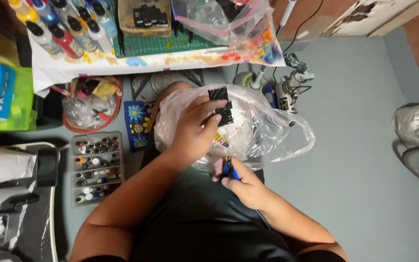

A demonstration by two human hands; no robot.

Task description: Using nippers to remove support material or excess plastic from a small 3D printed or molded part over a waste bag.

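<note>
The hands worked over the clear plastic bag (263,126) on the lap: the left hand (195,131) pinched a black plastic piece (221,106) just above the right hand (243,182), which gripped blue-handled cutters (228,170).

Small moulded part (220,106) in the left hand (193,131): matt black. Tool (228,170) in the right hand (246,186): bright blue handles. Plastic bag (263,127) on the lap: clear, showing white inside with a small yellow and red label. Shorts (195,213): black. Floor (360,170): plain grey-blue. Cutting mat (156,44) on the worktop: green with a pale grid. Paper sheet (122,60) beneath it: white, blotched with orange, yellow, red and blue paint. Squeeze bottles (66,24): yellow, blue, red and clear bodies, black and white caps. Compartment box (95,167): clear, holding many-coloured small pots. Cloth (136,123): dark blue with yellow and pale blue flowers. Storage bin (18,102): lime green.
</note>
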